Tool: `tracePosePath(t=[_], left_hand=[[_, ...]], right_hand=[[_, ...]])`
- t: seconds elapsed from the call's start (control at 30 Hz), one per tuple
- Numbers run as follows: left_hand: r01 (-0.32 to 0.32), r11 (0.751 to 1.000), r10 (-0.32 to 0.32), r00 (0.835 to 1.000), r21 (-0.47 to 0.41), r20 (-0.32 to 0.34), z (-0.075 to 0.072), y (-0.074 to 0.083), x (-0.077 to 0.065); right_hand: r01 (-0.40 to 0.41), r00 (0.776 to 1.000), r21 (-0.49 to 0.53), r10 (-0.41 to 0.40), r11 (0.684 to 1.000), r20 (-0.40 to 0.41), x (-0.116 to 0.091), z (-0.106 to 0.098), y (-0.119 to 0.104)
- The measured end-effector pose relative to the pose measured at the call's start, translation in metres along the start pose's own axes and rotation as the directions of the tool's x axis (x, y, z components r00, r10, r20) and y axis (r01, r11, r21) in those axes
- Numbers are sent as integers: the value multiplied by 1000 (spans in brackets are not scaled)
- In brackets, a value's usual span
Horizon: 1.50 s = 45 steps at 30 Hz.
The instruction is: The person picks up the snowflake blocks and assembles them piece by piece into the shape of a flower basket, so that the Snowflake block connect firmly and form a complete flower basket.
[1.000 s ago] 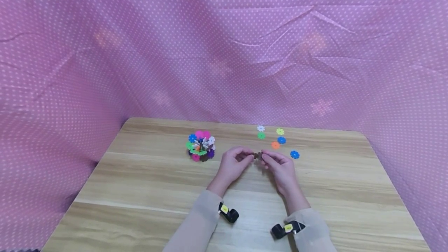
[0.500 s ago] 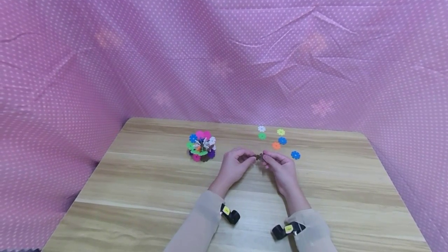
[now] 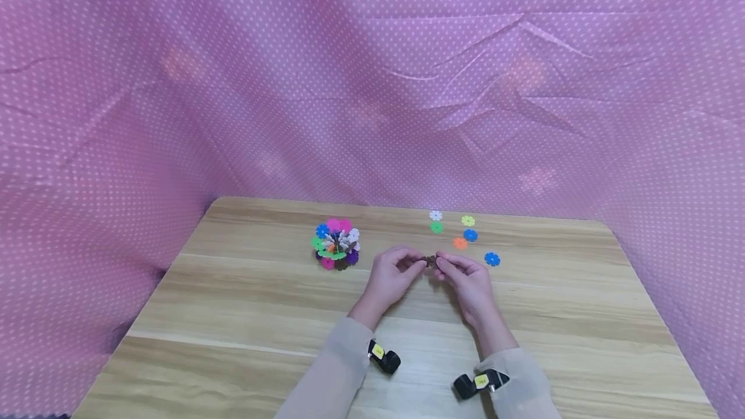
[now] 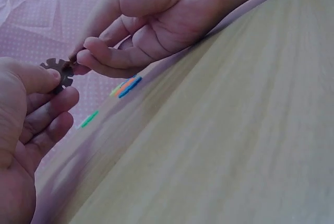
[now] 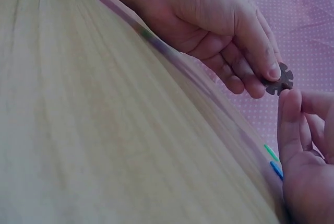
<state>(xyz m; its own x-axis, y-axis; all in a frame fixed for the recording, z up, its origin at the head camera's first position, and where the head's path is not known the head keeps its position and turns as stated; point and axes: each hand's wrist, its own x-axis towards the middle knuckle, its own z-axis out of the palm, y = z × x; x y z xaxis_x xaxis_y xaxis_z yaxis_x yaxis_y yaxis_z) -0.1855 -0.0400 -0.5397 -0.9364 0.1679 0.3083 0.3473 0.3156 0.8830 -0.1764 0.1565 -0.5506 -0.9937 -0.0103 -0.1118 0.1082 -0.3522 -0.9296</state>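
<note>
Little has moved over the last second: the whole head view has slipped slightly down and to the right, tabletop and all, which looks like a small shift of the head, while both hands keep much the same pose. The small brown, round, notched-rim disc, apparently plastic, is held up just right of centre in the head view, between the two sets of fingertips. The left hand grips it, thumb pressed on its flat face. The right hand has its thumb and fingers closed together at the opposite rim, pinching a darker brown edge; whether that is a second disc turned edge-on, I cannot tell. Being round, the brown disc has no long axis; what seems to matter is that it lies right of the left thumb, its free rim facing the right fingertips. Both hands touch the brown pieces, so neither is nearer.

Beyond the right hand, toward the table's far edge, lie loose notched discs: blue, orange, another blue, green, yellow and white. Left of the hands stands a multicoloured cluster of joined discs on the pale wood-grain tabletop. Pink white-dotted cloth fills the upper frame.
</note>
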Motion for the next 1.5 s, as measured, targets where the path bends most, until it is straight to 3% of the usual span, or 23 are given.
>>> tracePosePath(t=[0.17,0.3,0.4,0.53,0.63,0.97,1.03,1.23,1.3,1.37,1.43,1.5], left_hand=[[40,999,-41,999,-35,-16,-1,-1,0],[93,992,-97,995,-88,-37,-2,-2,0],[123,986,-128,991,-109,-34,-2,-3,0],[148,982,-151,988,-120,-20,-2,-2,-1],[152,980,-155,988,-126,-18,-2,-1,-1],[150,981,-151,989,-125,1,-2,-4,0],[159,978,-159,987,-133,9,-1,-4,0],[168,974,-168,986,-150,16,-1,-2,1],[164,975,-164,986,-150,16,-1,-2,1],[164,976,-163,986,-145,18,-1,-2,1],[166,976,-165,986,-141,18,-1,-2,1],[170,976,-169,985,-140,16,-2,-2,1]], right_hand=[[30,999,-128,-32,991,-8,1,-2,-1],[94,989,-322,-124,942,-75,2,-11,-7],[121,967,-502,-216,856,-135,2,-25,-14],[129,921,-709,-348,693,-173,4,-49,-21],[110,902,-764,-386,636,-191,5,-63,-26],[-20,948,-774,-235,633,-217,0,-89,-41],[-18,956,-795,-223,606,-192,0,-92,-42],[-2,966,-875,-225,484,-127,4,-88,-43],[-10,964,-875,-227,484,-137,4,-86,-43],[-20,963,-858,-220,513,-154,4,-83,-41],[-28,961,-826,-213,563,-178,4,-81,-39],[-29,958,-773,-204,633,-203,4,-78,-38]])
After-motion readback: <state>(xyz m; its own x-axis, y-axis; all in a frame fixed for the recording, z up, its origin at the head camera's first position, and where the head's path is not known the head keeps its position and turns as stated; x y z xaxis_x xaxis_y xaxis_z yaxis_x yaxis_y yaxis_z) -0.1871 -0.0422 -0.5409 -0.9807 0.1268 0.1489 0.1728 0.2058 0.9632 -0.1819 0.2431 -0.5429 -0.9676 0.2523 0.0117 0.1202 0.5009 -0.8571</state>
